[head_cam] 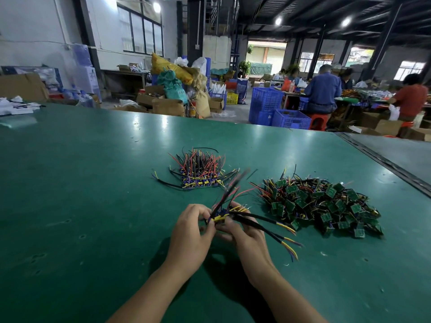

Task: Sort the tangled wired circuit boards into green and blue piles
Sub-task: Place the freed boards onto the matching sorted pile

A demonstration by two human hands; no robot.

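Wired boards [220, 217] held beside green pile [326, 206] near table's [70, 183] right edge.

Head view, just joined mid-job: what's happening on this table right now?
A person is sorting wired boards on the green table. The left hand and right hand together pinch a bunch of blue wired boards, its wires sticking out, some blurred. A blue pile lies farther ahead, and a larger green pile lies to the right. Neither pile is being touched.
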